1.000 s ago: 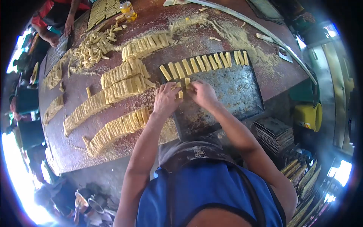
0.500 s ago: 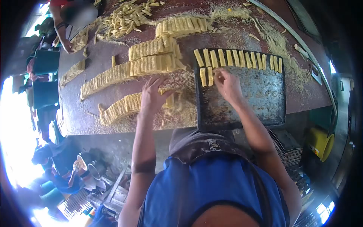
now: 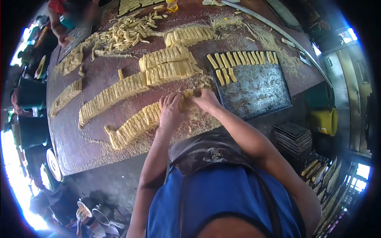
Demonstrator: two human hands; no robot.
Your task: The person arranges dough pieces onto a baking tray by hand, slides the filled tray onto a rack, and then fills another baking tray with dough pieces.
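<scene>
On the table, my left hand [image 3: 171, 113] lies over the right part of the nearest row of dough strips [image 3: 137, 123], its fingers curled over the top of the row. At that row's right end, my right hand [image 3: 206, 101] pinches a dough strip [image 3: 188, 94]; the fingertips are partly hidden. A dark metal baking tray [image 3: 258, 93] lies to the right. It bears a line of dough strips along its far edge and three more in a second line at its left side.
Longer stacked rows of dough strips [image 3: 115, 93] run behind my hands. Farther back are a heap of loose dough pieces [image 3: 127, 31] and a bottle of yellow liquid [image 3: 172, 5]. Another person's hand [image 3: 63, 39] is at the far left. Stacked trays [image 3: 293, 137] and a yellow bucket [image 3: 323, 121] stand at right.
My right hand has moved left from the tray to the end of the near row. A third strip now lies fully visible in the tray's second line. My left hand has closed over the row.
</scene>
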